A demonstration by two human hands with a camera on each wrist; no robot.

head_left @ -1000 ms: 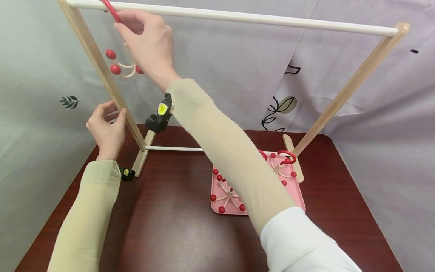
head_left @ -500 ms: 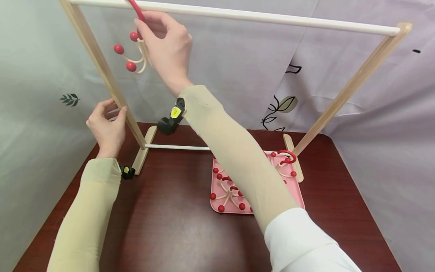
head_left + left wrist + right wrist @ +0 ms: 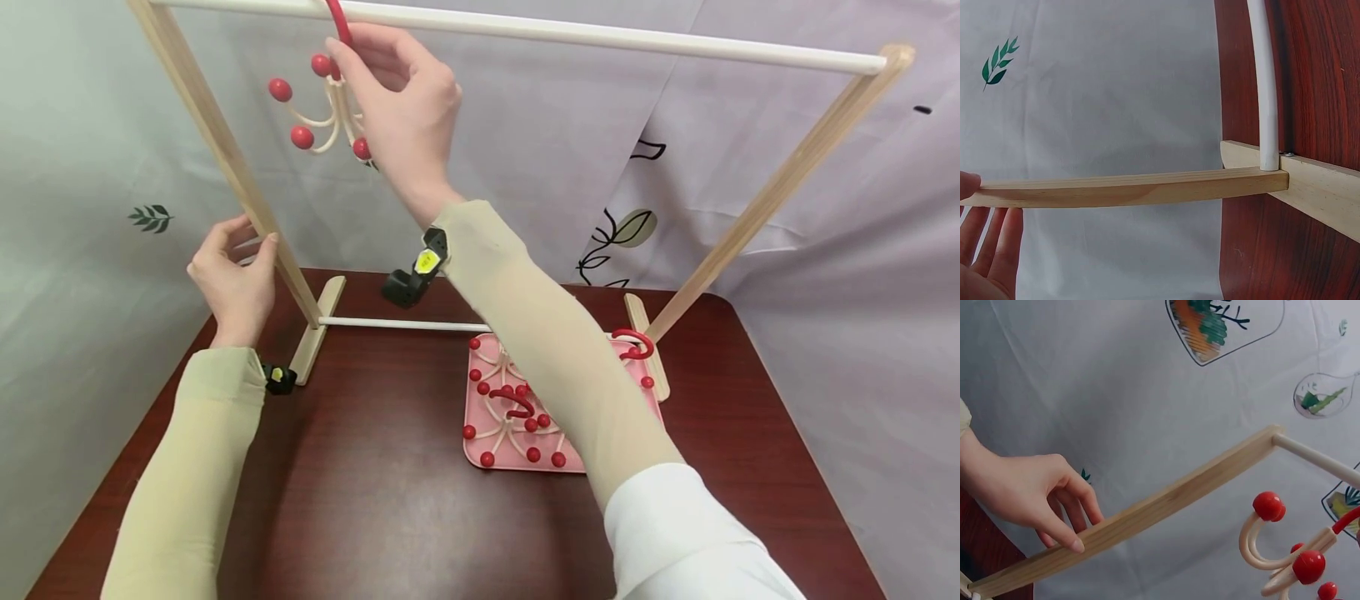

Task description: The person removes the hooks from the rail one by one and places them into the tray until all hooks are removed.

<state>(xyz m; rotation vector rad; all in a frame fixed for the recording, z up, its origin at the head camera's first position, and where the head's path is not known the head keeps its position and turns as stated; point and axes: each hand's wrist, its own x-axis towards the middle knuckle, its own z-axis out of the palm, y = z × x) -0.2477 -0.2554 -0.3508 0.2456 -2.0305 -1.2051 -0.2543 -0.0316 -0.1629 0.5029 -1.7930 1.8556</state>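
My right hand (image 3: 412,108) pinches the red hook (image 3: 339,23) of a wooden hanger with curved arms (image 3: 339,100) tipped with red balls. The hook crosses the rack's white top rod (image 3: 600,35); its upper end is cut off by the frame. In the right wrist view the hanger's red balls (image 3: 1309,567) show at the lower right, but the gripping fingers are almost wholly out of frame. Lower down, my left hand (image 3: 238,283) holds the rack's left wooden post (image 3: 206,117) between thumb and fingers. The left wrist view shows that post (image 3: 1129,190) with fingertips at its edge.
A pink tray (image 3: 477,408) with several similar red-hooked hangers (image 3: 508,426) stands on the dark red table (image 3: 360,500), partly hidden by my right arm. The rack's right post (image 3: 780,187) rises behind it. A lower white rod (image 3: 405,324) joins the feet.
My right hand has moved to the right along the top rod with the hanger, away from the left post. More of the hanger's balls now show. The left hand has stayed on the post.
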